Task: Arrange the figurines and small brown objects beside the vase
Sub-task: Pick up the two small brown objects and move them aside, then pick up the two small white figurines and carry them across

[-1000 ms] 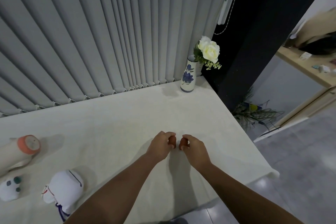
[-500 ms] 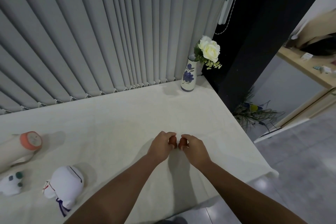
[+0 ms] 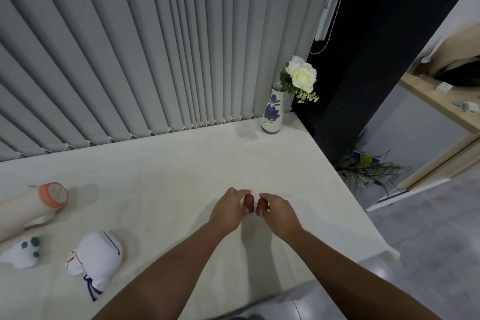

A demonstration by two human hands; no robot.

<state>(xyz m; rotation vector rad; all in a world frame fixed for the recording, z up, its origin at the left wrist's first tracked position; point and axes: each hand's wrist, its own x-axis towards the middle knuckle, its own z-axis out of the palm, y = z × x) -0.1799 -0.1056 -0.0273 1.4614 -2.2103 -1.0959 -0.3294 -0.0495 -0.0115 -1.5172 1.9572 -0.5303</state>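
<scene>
My left hand (image 3: 228, 209) pinches one small brown object (image 3: 249, 202) and my right hand (image 3: 279, 209) pinches another small brown object (image 3: 261, 207); the two sit side by side, almost touching, just above the white table (image 3: 181, 163). The white vase (image 3: 272, 112) with a blue flower print and cream roses stands at the table's far right corner, well beyond my hands. At the left lie a white figurine with blue trim (image 3: 96, 258), a smaller white figurine with green dots (image 3: 22, 253) and a beige figurine with an orange end (image 3: 33, 204).
Grey vertical blinds (image 3: 155, 47) run along the table's far edge. The table's right edge drops to a grey floor, where a dried plant bundle (image 3: 363, 166) lies beside a black wall. A wooden shelf (image 3: 439, 101) is farther right.
The hands and brown objects have stayed nearly where they were. The view has shifted slightly, so the figurines at the left sit a little higher in the frame.
</scene>
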